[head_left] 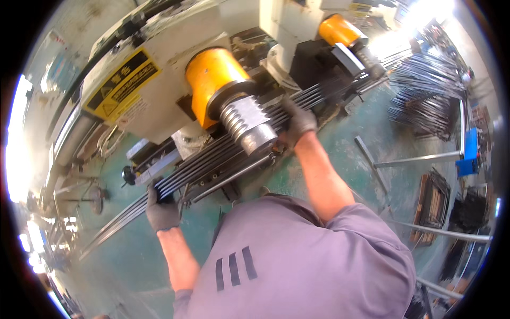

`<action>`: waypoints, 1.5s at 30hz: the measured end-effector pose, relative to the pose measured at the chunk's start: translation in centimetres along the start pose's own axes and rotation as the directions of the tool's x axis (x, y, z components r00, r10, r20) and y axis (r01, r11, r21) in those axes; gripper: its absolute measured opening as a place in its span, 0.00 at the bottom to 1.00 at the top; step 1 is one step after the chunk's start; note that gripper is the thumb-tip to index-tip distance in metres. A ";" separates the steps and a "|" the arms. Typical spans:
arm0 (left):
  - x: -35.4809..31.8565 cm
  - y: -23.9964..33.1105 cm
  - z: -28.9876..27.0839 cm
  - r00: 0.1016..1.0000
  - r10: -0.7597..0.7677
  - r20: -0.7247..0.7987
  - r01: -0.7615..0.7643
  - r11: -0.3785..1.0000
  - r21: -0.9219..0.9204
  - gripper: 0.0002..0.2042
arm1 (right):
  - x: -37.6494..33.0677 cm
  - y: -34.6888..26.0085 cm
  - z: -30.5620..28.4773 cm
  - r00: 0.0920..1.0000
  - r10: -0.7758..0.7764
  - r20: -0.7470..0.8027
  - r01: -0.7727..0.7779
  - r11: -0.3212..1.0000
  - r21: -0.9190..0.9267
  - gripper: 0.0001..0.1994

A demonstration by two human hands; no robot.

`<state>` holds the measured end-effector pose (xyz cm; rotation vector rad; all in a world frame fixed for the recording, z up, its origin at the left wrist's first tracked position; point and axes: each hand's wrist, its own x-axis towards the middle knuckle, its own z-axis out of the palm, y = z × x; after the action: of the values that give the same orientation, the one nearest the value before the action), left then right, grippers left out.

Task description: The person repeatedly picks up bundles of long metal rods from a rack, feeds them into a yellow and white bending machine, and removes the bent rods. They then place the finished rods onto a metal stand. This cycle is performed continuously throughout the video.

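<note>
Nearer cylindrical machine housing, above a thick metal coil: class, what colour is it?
The nearer cylindrical machine housing is yellow-orange, showing best in the head view.

Saw long rods running slantwise beneath the first cylinder, left hand at their left stretch, right hand just right of that cylinder. Noted a second cylinder farther right, a label left of both, a bar pile at far right.

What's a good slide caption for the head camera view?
Gloved left hand and right hand on long dark metal rods at a machine with orange cylinders.
</note>
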<state>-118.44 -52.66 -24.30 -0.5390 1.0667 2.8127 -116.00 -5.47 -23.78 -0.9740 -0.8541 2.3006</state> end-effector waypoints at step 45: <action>6.9 47.7 -41.7 0.721 0.498 -0.482 -0.583 0.812 -0.032 0.22 | -15.8 18.7 -24.4 0.644 -0.002 -0.765 -0.427 0.829 -0.361 0.28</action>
<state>-122.21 -116.24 -25.78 -1.1203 1.2069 3.4329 -91.26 -19.72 -43.28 -2.1774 -1.0144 1.5414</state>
